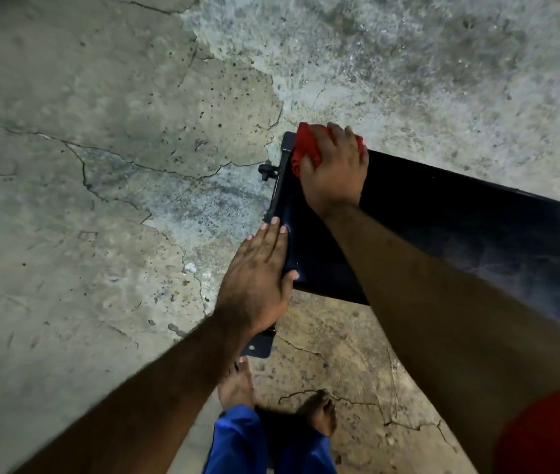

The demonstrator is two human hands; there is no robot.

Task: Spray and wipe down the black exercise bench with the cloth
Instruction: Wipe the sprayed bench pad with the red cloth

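Right hand (335, 165): clutches red cloth (304, 148) at black exercise bench (442, 220) far corner | Left hand (258, 278): flat, fingers extended, on bench end edge

Bench pad (442, 227), right of frame: black, smooth, glossy, vinyl-like, with faint smears. Bench frame (276, 186), left pad edge: black painted metal, semi-gloss. Cloth (304, 150), upper centre: red, soft, crumpled fabric. Floor (100, 165): bare concrete, matt, rough, pitted, cracked, patchy. Trousers (237, 436), bottom: blue woven fabric.
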